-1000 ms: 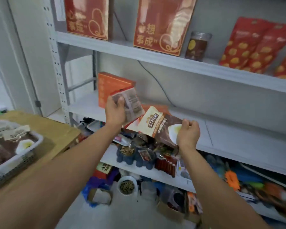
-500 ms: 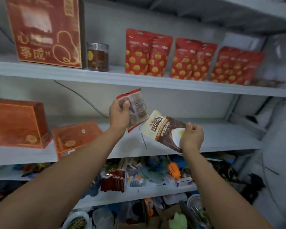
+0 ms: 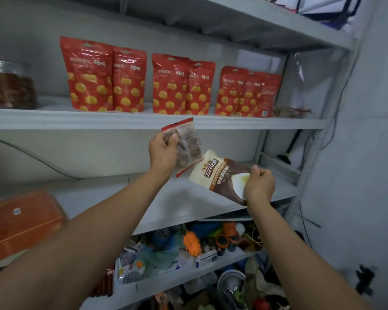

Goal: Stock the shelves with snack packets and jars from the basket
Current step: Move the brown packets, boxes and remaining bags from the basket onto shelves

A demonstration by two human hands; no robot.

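Left grip [image 3: 164, 151] keeps clear packet [image 3: 189, 139], right grip [image 3: 259, 185] keeps brown packet [image 3: 220, 175]

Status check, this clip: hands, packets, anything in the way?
Left hand grips clear red-edged packet. Right hand pinches brown-and-cream packet. Both held before middle shelf; no obstruction seen.

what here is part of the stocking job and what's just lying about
In the job: clear packet, held by left hand; cream-brown packet, held by right hand; grey shelf behind.
Lying about: orange box; toy clutter lower down; red packets and jar, already shelved.
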